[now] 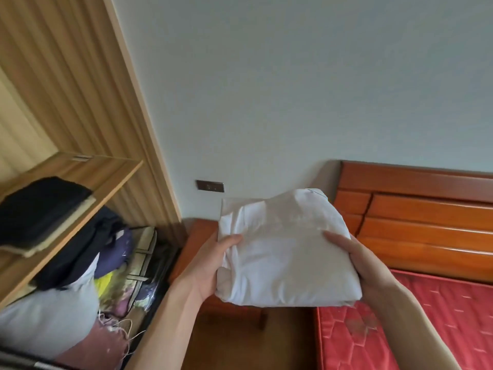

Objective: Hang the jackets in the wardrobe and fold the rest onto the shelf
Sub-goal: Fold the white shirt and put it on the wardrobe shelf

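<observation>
Two bare forearms rise from the lower edge of the frame, one left of centre, one at lower right. No sleeve, cuff, watch, ring or glove shows on either. The left hand (pixel 210 263) and right hand (pixel 357 260) are bare too, with the thumbs in plain sight.

The folded garment (pixel 286 252) was plain white, the mattress (pixel 416 324) red with a quilted pattern, the headboard (pixel 426 209) orange-brown, the shelf's folded stack (pixel 40 209) black.
</observation>
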`<state>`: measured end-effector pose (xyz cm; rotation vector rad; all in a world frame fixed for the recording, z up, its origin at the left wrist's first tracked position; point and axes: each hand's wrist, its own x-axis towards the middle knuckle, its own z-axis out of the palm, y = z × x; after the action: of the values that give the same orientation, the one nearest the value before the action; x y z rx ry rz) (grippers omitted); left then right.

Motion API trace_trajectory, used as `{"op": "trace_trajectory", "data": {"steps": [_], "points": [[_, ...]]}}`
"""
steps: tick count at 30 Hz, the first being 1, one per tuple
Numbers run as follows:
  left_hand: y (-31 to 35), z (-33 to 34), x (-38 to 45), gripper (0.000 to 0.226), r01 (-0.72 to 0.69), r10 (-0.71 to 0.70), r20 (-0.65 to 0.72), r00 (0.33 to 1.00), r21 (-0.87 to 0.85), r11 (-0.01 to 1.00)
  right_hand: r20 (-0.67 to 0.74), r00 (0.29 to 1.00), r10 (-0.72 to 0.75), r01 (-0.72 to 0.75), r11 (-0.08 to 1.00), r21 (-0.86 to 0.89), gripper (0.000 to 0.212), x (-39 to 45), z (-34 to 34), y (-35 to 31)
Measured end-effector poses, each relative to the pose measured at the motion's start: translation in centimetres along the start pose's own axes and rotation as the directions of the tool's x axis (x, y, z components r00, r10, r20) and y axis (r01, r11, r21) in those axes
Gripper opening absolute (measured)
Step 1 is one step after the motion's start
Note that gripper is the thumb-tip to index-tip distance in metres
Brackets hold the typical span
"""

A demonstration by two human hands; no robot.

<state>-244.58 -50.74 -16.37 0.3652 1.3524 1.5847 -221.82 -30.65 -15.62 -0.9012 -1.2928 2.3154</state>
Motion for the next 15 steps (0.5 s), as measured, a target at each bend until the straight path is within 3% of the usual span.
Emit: {"op": "trace_trajectory", "data": {"steps": [4, 7, 9, 12, 15], "points": [[1.8, -4.0, 2.0, 0.057, -0.054, 0.049, -0.146, 0.988, -0.028, 0.998, 0.096, 0.994, 0.051, -0.048, 0.998, -0.04, 0.054, 6.4, 3.8, -1.7], [3.3, -6.2, 3.7, 0.058, -0.084, 0.064, -0.243, 0.968, -0.071, 0.994, 0.179, 0.978, 0.109, -0.097, 0.992, -0.075, 0.047, 11.4, 6.4, -3.2], [4.3, -7.2, 4.7, 0.053, -0.107, 0.065, -0.322, 0.944, -0.113, 0.988, 0.234, 0.962, 0.139, -0.12, 0.988, -0.096, 0.046, 14.8, 8.2, -4.1], [5.7, -8.5, 5.8, 0.024, -0.164, 0.089, -0.421, 0.903, -0.144, 0.976, 0.343, 0.925, 0.163, -0.133, 0.985, -0.111, 0.041, 19.7, 10.7, -5.0], [6.6, -10.2, 6.3, 0.03, -0.21, 0.09, -0.528, 0.844, -0.171, 0.963, 0.451, 0.869, 0.205, -0.148, 0.976, -0.159, 0.053, 23.5, 13.2, -5.2]]}}
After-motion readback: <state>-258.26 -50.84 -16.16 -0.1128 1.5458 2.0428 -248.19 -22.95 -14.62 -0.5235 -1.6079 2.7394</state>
